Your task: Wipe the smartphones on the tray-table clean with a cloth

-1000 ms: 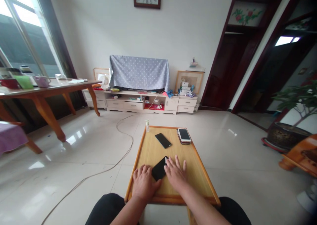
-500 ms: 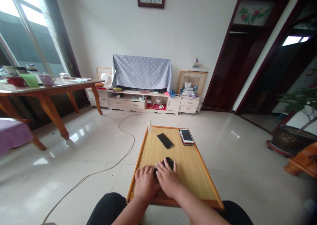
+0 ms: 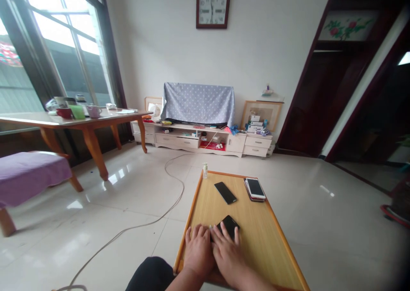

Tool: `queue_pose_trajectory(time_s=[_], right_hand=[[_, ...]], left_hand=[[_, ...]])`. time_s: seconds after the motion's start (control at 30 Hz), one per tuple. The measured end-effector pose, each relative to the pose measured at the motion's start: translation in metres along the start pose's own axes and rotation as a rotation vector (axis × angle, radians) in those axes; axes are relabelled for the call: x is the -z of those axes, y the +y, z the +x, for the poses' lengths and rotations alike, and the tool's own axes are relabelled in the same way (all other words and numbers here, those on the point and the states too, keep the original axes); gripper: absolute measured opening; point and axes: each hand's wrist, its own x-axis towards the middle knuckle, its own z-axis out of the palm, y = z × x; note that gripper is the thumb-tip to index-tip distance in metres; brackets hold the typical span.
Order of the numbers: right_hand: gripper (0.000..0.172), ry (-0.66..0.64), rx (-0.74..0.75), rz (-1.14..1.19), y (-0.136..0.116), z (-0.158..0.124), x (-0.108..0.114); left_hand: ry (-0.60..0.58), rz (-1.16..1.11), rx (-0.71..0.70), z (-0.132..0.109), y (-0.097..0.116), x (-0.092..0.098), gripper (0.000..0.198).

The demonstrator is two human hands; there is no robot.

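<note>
A black phone lies on the small wooden table, partly covered by my right hand, whose fingers are spread over it. Close beside it on the left, my left hand rests near the phone's lower left side with its fingers slightly apart and bent. Farther up the table lies a second dark phone, untouched. At the back right corner is a stack of phones with a white one on top. A small clear pump bottle stands at the back left corner.
Raised edging borders the small table. A cable curves over the floor at the left. Beyond are a dining table with cups, a purple-covered bench and a low white cabinet.
The view has tilted up and turned left, so the room appears lower and farther right. Both hands remain around the near phone; the right fingers lie slightly differently over it.
</note>
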Motion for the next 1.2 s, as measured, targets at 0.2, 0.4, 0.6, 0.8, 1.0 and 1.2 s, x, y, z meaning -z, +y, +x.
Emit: queue_pose_trajectory(time_s=[0.2, 0.4, 0.6, 0.8, 1.0, 1.2], right_hand=[[0.057, 0.07, -0.298, -0.107, 0.023, 0.016, 0.024], [0.053, -0.035, 0.008, -0.05, -0.003, 0.002, 0.006], [0.056, 0.023, -0.192, -0.071, 0.003, 0.006, 0.018], [0.051, -0.078, -0.023, -0.006, -0.011, -0.022, -0.004], [0.053, 0.089, -0.242, -0.086, 0.036, -0.021, -0.007], [0.057, 0.111, -0.214, -0.104, 0.028, -0.029, -0.005]], left_hand=[[-0.013, -0.002, 0.037, -0.003, 0.003, 0.005, 0.063], [-0.005, -0.071, 0.031, -0.008, 0.0, 0.01, 0.046], [-0.048, -0.05, 0.038, -0.011, 0.001, 0.015, 0.065], [-0.051, -0.057, 0.065, -0.013, 0.002, 0.019, 0.045], [-0.056, -0.004, 0.06, -0.012, 0.005, 0.017, 0.065], [-0.042, 0.032, 0.026, -0.006, 0.004, 0.007, 0.064]])
